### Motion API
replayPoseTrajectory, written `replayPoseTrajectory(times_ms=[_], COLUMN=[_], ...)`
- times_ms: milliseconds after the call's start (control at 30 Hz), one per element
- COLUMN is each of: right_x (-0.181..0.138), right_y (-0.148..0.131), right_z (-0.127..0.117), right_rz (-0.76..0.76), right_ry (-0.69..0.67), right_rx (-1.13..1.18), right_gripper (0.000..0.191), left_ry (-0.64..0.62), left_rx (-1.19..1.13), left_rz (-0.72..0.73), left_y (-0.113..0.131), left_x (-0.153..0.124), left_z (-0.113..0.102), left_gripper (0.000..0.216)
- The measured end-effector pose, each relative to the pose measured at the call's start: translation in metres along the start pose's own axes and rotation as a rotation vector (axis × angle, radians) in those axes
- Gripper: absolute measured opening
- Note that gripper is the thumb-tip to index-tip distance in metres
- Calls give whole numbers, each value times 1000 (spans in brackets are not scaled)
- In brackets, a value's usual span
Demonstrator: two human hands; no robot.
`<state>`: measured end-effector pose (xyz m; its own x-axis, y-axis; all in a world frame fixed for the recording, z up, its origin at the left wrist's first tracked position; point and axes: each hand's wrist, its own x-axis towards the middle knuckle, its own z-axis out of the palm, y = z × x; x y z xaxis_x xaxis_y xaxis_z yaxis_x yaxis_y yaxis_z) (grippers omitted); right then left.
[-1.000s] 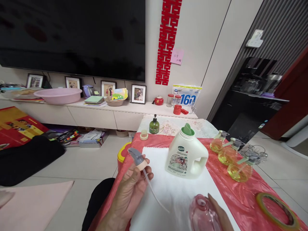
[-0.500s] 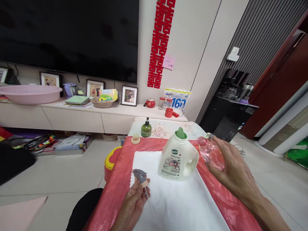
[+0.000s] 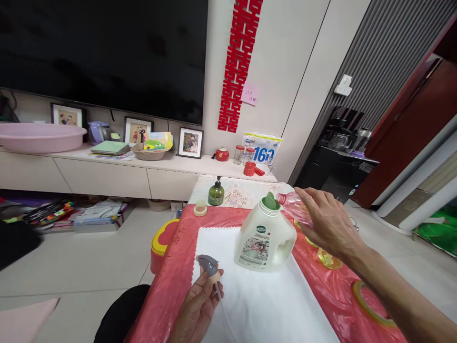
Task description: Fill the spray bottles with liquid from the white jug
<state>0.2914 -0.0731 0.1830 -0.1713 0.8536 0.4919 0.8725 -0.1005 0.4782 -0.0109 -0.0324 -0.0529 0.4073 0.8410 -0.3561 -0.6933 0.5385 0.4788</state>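
My left hand [image 3: 198, 305] holds a grey trigger sprayer head [image 3: 209, 267] with its thin dip tube trailing down over the white cloth [image 3: 257, 305]. My right hand [image 3: 328, 221] grips a clear pink bottle [image 3: 291, 202], tipped on its side with its open mouth next to the green funnel [image 3: 270, 201] that sits in the neck of a white detergent jug [image 3: 264, 238]. The jug stands upright on the cloth. Behind my right hand lie yellow-filled spray bottles [image 3: 328, 259], mostly hidden by it.
The table carries a red plastic cover [image 3: 171, 295]. A green pump bottle [image 3: 216, 193] and a small cap [image 3: 200, 207] stand at its far end, a tape roll [image 3: 371, 305] lies at the right. A red-yellow stool [image 3: 160, 243] stands left of the table.
My right hand lifted the pink bottle from the near edge of the cloth, carried it right of the jug and tipped its mouth toward the funnel. My left hand lowered slightly with the sprayer head.
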Motion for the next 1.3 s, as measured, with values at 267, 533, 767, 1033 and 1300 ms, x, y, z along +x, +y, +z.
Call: replayPoseTrajectory(times_ms=[267,533,767,1033,1300], right_x=[13,19,24,25,26], right_y=[0,1,0,1,1], right_z=[-13,-18,-23,-21,-23], right_rz=[-43,-65,-86,-109,-131], right_ry=[-24,-11,-18,-28,-29], right_rx=[-96,-155,-199,-196,-215], right_gripper=[72,71,73,77,73], left_ry=[4,5,26,19,36], left_rx=[5,-8,-15,-27,-28], left_rz=[-10,-5,-6,-14,-12], left_y=[2,1,-1,-1,1], left_x=[-2,-1,3,2,0], left_z=[5,1,-2,-1,3], left_gripper=[53,52,55,54,52])
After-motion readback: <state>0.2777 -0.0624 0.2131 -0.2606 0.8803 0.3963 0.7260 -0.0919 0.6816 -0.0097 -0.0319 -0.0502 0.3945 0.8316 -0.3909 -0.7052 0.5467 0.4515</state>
